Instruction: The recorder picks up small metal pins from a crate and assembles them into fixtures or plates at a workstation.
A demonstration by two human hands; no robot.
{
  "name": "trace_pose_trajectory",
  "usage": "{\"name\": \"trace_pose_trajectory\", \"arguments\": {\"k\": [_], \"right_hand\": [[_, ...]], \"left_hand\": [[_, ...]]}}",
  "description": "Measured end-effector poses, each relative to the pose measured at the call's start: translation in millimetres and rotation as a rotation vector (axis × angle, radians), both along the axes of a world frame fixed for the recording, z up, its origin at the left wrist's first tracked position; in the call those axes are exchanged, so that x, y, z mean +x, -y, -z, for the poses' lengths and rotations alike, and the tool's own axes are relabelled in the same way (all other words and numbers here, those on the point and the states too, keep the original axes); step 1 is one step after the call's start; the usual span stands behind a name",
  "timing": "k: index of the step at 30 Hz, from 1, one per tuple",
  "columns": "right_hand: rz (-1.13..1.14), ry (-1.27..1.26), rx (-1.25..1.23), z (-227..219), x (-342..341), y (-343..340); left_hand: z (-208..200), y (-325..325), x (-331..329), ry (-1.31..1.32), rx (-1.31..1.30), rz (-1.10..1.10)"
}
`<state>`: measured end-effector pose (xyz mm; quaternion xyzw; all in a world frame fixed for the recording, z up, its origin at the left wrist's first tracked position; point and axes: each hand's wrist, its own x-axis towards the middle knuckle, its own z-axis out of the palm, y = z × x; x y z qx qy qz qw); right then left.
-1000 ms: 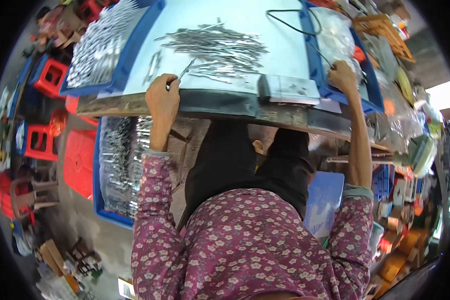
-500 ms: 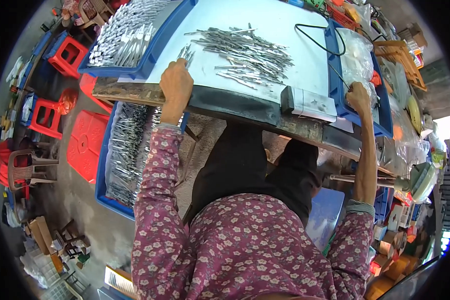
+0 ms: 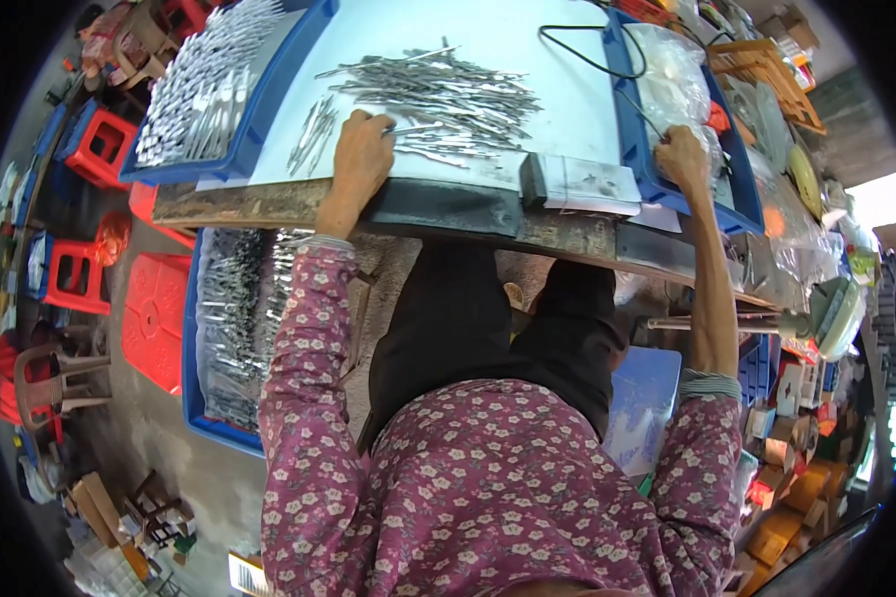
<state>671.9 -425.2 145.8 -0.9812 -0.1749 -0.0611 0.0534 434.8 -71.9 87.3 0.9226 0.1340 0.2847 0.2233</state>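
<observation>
Well to the left of the left hand [image 3: 363, 151], on the floor: a red stool [image 3: 152, 320] with a faceted top, a second red stool [image 3: 78, 272] under an orange-red plastic bag [image 3: 112, 239], and, farther out, a beige armchair [image 3: 68, 376]; well below the same hand, toward the lower left, cardboard boxes [image 3: 96, 509]. To the right of the right hand [image 3: 682, 157] and beyond it, a slatted wooden frame [image 3: 767, 80]; to its lower right, a blue basket [image 3: 759, 368] and, lower still, orange boxes [image 3: 779, 534].
</observation>
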Motion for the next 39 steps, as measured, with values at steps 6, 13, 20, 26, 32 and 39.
{"name": "trace_pose_trajectory", "arguments": {"k": [6,13,20,26,32,39], "right_hand": [[0.027,-0.007,0.058,-2,-4,-2],[-0.073,0.019,0.147,-15,-22,8],[-0.036,0.013,0.469,-15,-20,32],[-0.119,-0.228,0.993,-23,-30,39],[-0.246,-0.428,1.214,-32,-58,39],[-0.278,-0.675,1.421,-35,-101,21]], "left_hand": [[9,-10,2,-0.053,-0.093,0.033],[9,-8,0,0.000,0.005,0.119],[-14,12,-2,-0.015,-0.023,0.015],[-31,23,-8,0.070,-0.232,-0.026],[-37,32,-25,0.219,-0.486,0.019],[-69,72,-46,0.282,-0.860,0.166]]}}
